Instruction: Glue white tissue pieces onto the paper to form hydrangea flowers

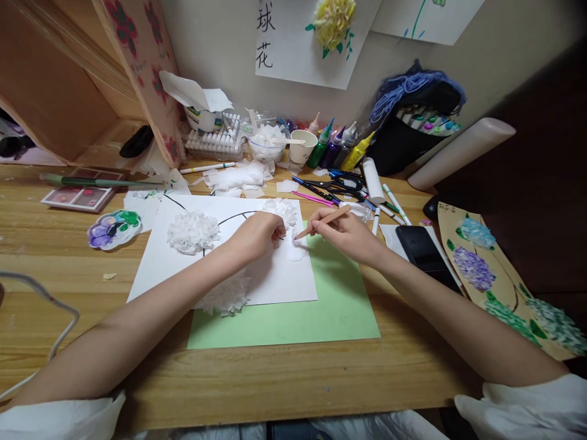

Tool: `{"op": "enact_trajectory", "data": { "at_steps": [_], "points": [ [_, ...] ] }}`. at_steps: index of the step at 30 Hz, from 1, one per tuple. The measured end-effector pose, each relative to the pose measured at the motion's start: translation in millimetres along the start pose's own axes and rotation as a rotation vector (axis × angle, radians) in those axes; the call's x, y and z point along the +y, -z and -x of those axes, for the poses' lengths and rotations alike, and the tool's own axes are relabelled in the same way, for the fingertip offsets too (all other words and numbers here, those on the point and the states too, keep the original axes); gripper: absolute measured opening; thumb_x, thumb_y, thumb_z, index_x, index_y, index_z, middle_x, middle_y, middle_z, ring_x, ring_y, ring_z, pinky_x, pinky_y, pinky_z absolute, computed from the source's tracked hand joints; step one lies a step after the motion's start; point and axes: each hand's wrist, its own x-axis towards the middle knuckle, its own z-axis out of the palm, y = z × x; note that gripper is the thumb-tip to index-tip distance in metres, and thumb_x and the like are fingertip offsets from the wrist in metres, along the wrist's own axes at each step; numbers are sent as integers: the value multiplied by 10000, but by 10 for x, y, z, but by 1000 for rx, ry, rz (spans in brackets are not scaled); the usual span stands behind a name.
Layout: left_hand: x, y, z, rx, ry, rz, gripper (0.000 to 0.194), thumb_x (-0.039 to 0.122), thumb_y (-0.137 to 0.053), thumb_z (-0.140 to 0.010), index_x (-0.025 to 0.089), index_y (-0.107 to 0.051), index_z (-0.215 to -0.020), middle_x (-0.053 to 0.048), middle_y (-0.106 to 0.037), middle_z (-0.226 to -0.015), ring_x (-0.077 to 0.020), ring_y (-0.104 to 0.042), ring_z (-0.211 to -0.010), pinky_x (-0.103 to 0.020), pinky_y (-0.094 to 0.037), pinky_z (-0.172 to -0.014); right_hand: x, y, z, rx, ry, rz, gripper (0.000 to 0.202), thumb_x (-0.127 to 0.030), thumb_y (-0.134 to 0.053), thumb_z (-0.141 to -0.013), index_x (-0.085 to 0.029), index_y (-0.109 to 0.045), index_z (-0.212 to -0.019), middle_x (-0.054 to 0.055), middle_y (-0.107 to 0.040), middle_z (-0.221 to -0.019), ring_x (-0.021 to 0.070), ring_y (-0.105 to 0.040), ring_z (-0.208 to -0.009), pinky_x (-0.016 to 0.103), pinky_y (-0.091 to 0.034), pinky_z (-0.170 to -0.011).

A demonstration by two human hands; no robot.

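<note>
My right hand (342, 231) grips a wooden craft stick (335, 215) like a pen. The stick's lower tip is at a small white tissue piece (299, 249) near the right edge of a white sheet of paper (279, 282). My left hand (263, 235) is closed over the same sheet, fingertips pinched together just left of the stick's tip; what they hold, if anything, is hidden. Ruffled white tissue flowers sit on the sheet: one at the left (193, 232), one behind my hands (279, 211), and one (227, 294) partly under my left forearm. Dark stem lines run between them.
Green paper (339, 318) lies under the white sheet. Behind are tissue scraps (241, 176), a paper cup (302, 148), paint bottles (323, 143), scissors (337, 186) and markers. A paint palette (114, 230) sits left; a black phone (419, 247) and flower picture (486, 263) lie right.
</note>
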Motion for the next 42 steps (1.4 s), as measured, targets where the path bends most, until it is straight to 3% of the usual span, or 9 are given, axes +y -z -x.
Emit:
{"op": "enact_trajectory", "data": {
  "at_steps": [8, 18, 27, 38, 42],
  "points": [
    [-16, -10, -9, 0, 0, 7, 287, 8, -518, -603, 115, -685, -812, -50, -695, -726, -146, -615, -648, -235, -460, -609, 48, -30, 48, 85, 79, 8, 275, -263, -408, -883, -171, -606, -716, 16, -610, -732, 134, -533, -695, 258, -384, -640],
    [-9, -9, 0, -7, 0, -18, 282, 24, -507, -626, 129, -678, -824, -43, -691, -737, -144, -606, -657, -229, -444, -609, 41, -92, -6, 6, 116, 138, 281, -206, -392, -878, -173, -612, -706, 16, -627, -758, 140, -559, -735, 254, -384, -671],
    [128, 63, 50, -45, -29, -133, 479, 26, -449, -665, 225, -648, -1053, 2, -683, -749, -131, -591, -670, -210, -383, -588, -5, -13, 66, -113, 136, 158, 310, -283, -372, -915, -192, -657, -833, 40, -639, -870, 161, -573, -838, 288, -403, -755],
    [97, 49, 32, -63, -7, -121, 487, 29, -458, -649, 229, -661, -1045, 6, -688, -756, -128, -590, -674, -212, -366, -576, 87, -57, 178, 76, 145, -9, 288, -271, -415, -912, -206, -687, -843, 25, -642, -811, 146, -578, -798, 275, -419, -721],
    [91, 46, 29, -61, -8, -128, 471, 29, -467, -650, 229, -667, -1027, 7, -687, -751, -131, -588, -672, -214, -365, -575, 86, -70, 140, 46, 143, 24, 298, -266, -406, -912, -197, -685, -832, 27, -643, -816, 149, -577, -804, 274, -414, -722]
  ]
}}
